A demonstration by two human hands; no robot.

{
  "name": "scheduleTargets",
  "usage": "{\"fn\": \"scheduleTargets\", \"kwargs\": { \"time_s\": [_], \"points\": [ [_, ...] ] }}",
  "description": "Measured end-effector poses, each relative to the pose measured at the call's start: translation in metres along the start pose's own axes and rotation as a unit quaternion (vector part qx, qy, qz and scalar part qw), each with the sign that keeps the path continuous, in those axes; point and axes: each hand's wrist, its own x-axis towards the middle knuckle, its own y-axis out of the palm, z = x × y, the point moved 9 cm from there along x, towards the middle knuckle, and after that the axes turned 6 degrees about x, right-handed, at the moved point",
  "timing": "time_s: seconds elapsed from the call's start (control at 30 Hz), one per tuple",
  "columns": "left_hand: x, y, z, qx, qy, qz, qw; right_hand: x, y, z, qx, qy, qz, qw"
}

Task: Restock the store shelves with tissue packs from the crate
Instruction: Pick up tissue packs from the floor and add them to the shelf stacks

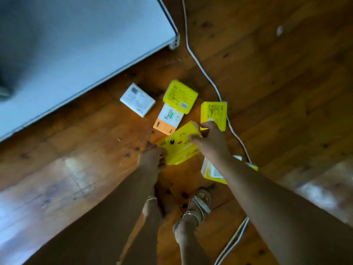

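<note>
Yellow film-wrapped tissue pack with a cartoon face [178, 148] is low by the brown wooden floor [86, 150], left hand [152, 159] pinching its near corner, right hand [210, 142] apparently clamped thumb-and-fingers over the far edge (blurry); edge-only grips on slick wrap could slip and drop it.

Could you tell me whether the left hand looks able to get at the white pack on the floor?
Probably yes, once freed: the left hand grips the face pack with the right hand, but only bare floor lies between it and the white pack.
</note>
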Motion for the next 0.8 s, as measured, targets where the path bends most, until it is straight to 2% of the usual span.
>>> {"fn": "scheduleTargets", "kwargs": {
  "time_s": [0.1, 0.17, 0.2, 0.3, 0.37, 0.43, 0.57, 0.67, 0.8],
  "points": [
    [-0.069, -0.005, -0.066, 0.001, 0.084, 0.021, 0.996, -0.033, -0.032, 0.070, 0.020, -0.050, 0.001, 0.999],
    [-0.116, -0.011, -0.099, -0.035, 0.113, 0.033, 0.992, -0.060, -0.055, 0.117, 0.048, -0.105, 0.012, 0.993],
    [-0.148, -0.017, -0.120, -0.052, 0.131, 0.033, 0.989, -0.082, -0.072, 0.151, 0.078, -0.137, 0.018, 0.987],
    [-0.208, -0.022, -0.156, -0.071, 0.179, 0.024, 0.981, -0.122, -0.102, 0.197, 0.192, -0.165, 0.017, 0.967],
    [-0.272, -0.030, -0.185, -0.080, 0.230, 0.029, 0.970, -0.160, -0.130, 0.228, 0.300, -0.166, -0.008, 0.940],
    [-0.334, -0.039, -0.213, -0.077, 0.278, 0.033, 0.957, -0.202, -0.161, 0.262, 0.338, -0.185, -0.053, 0.921],
    [-0.458, -0.067, -0.271, -0.038, 0.415, -0.007, 0.909, -0.280, -0.206, 0.329, 0.375, -0.224, -0.095, 0.894],
    [-0.546, -0.098, -0.307, -0.064, 0.472, -0.050, 0.878, -0.334, -0.228, 0.386, 0.411, -0.247, -0.074, 0.874],
    [-0.645, -0.132, -0.336, -0.089, 0.533, -0.079, 0.838, -0.403, -0.253, 0.456, 0.423, -0.320, -0.037, 0.847]
  ]
}}
